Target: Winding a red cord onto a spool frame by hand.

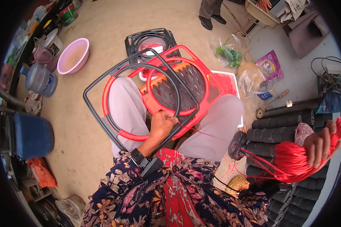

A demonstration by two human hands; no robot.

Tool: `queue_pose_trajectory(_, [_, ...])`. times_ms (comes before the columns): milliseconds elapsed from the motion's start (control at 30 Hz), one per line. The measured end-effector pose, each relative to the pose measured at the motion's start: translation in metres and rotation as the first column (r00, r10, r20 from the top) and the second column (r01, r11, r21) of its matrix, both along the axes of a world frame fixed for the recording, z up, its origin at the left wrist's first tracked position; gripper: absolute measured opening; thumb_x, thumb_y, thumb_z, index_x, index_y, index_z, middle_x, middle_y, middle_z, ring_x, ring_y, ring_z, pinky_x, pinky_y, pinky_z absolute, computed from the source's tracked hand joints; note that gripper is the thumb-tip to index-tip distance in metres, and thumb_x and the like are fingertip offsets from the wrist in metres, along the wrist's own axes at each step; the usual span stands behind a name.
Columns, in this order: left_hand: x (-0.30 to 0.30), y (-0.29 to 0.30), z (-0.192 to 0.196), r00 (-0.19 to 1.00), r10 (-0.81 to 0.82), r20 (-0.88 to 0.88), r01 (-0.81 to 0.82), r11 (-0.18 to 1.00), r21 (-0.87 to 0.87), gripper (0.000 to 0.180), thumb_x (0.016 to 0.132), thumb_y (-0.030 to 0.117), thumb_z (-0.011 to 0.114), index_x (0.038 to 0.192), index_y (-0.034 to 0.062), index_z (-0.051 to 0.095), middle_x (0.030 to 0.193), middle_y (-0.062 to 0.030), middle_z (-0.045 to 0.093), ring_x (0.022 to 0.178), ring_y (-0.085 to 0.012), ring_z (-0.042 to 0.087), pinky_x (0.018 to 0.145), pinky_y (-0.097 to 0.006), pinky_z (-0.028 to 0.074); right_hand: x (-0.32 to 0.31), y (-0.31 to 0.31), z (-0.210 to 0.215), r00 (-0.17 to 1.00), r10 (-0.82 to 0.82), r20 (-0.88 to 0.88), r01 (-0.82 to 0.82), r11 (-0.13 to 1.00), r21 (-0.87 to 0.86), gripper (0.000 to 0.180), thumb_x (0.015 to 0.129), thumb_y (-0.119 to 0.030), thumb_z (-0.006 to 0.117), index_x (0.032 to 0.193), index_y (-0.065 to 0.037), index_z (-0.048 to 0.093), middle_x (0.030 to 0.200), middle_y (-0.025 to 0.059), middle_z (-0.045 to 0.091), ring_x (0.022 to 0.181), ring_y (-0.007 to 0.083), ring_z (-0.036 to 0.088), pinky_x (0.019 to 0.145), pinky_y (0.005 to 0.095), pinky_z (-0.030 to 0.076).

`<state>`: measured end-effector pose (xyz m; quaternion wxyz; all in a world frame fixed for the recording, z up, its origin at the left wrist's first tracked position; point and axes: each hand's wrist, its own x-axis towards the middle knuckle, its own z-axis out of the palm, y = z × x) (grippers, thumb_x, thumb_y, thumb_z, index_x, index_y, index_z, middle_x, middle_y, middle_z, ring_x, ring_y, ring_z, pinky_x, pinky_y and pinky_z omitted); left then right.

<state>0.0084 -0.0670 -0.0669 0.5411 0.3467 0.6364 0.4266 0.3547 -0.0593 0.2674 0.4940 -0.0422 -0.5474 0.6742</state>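
Note:
Across my lap lies a black tubular frame point(85, 92) with a round ring inside, partly wrapped in red cord point(105, 97). My left hand point(163, 124) is closed at the ring's near right edge; a thin red strand runs from its fingers to the right. Well out to the right, my right hand point(319, 146) grips a thick skein of red cord point(291, 160), whose strands trail back toward my lap. Under the black frame rests a red frame point(205, 70) with a dark woven centre point(178, 89). Exactly how the left fingers hold the strand is hidden.
Ahead, more black frames point(130, 41) are stacked. A pink basin point(83, 60), a water jug point(41, 79) and a blue bin point(33, 136) stand left. Black rolls point(272, 135) are piled right, below plastic bags point(250, 79). Another person's shoes point(205, 22) show at the top.

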Motion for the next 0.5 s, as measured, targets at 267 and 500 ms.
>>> queue_pose_trajectory(267, [-0.007,-0.002,0.017,0.996,-0.077,0.042,0.08,0.994,-0.072,0.011,0.079,0.006,0.07,0.08,-0.005,0.069,0.064,-0.0073,0.065,0.058,-0.0136,0.062,0.054,-0.031,0.048,0.004,0.022,0.009,0.999,-0.008,0.044,0.008,1.0,-0.015,0.026,0.104,-0.023,0.038,0.112,0.002,0.035,0.068,0.0083,0.05,0.044,0.0146,0.052,0.038,0.0251,0.046])
queue_pose_trajectory(500, [-0.005,-0.004,0.028,0.964,-0.211,0.163,0.236,0.959,-0.155,0.012,0.083,0.007,0.067,0.082,-0.0053,0.07,0.064,-0.0074,0.064,0.057,-0.0127,0.06,0.053,-0.03,0.048,-0.016,0.042,0.012,0.999,-0.03,0.043,0.032,0.999,-0.044,0.023,0.104,-0.02,0.037,0.11,0.002,0.037,0.068,0.0073,0.049,0.046,0.0139,0.051,0.041,0.0244,0.046])
